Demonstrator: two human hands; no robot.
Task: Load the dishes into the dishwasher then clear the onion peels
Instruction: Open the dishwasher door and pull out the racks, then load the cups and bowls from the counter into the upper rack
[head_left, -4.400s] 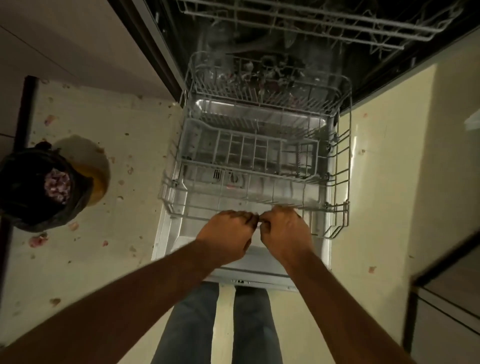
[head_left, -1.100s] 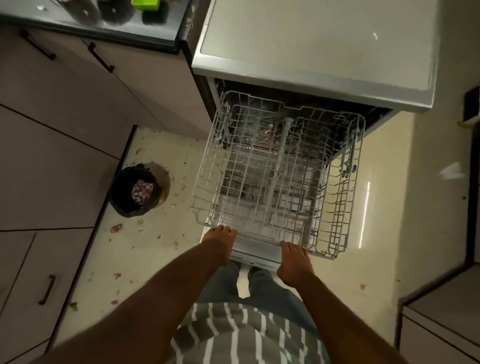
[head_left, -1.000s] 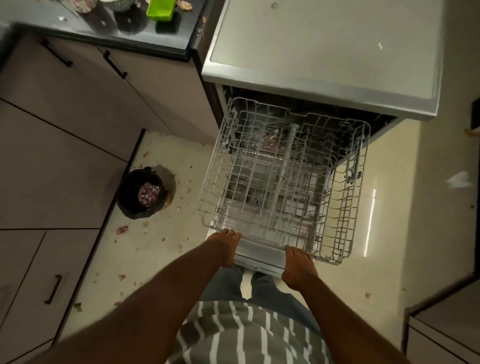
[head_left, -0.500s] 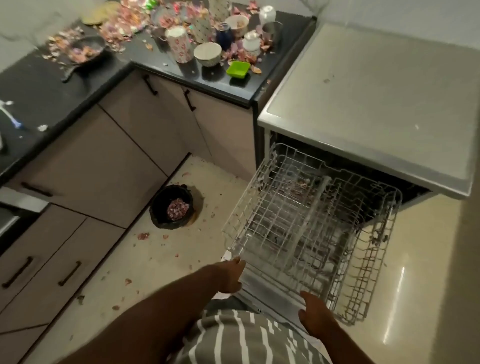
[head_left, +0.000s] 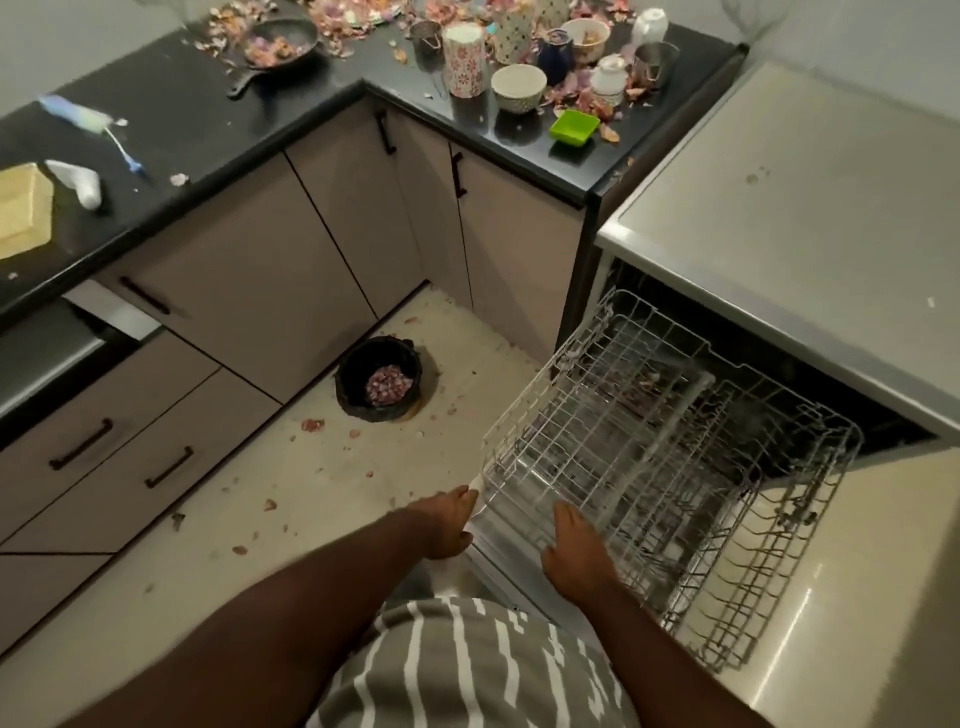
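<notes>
- The person is standing at the open dishwasher (head_left: 779, 218), with its upper rack (head_left: 670, 467) pulled out and, as far as the wire grid is showing, holding no dishes.
- The left hand (head_left: 447, 525) is resting at the rack's near left corner, its fingers reaching toward the wire; whether they are curling round it cannot be told.
- The right hand (head_left: 576, 551) is lying on the rack's front edge with fingers relaxed and fairly straight, pinching nothing.
- The dishes are sitting well apart from the rack, up on the black counter (head_left: 171, 104): a flowered mug (head_left: 464, 60), a pale bowl (head_left: 518, 87), a small green tub (head_left: 574, 126), a steel cup (head_left: 655, 61) and a frying pan (head_left: 275, 44).
- The mug and bowl are looking ceramic, so probably hard, breakable and slick; taking the mug round its body and the bowl by its rim would seem safest.
- The pan is likely the heaviest piece, and its long handle is offering the obvious hold.
- Onion peels (head_left: 587, 101) are lying thickly among the dishes; they are probably papery and light, better gathered than picked singly.
- The pan is holding peel scraps, and the small black bin (head_left: 376, 382) on the floor is holding a clump of purple peel, with more bits scattered around it.
</notes>
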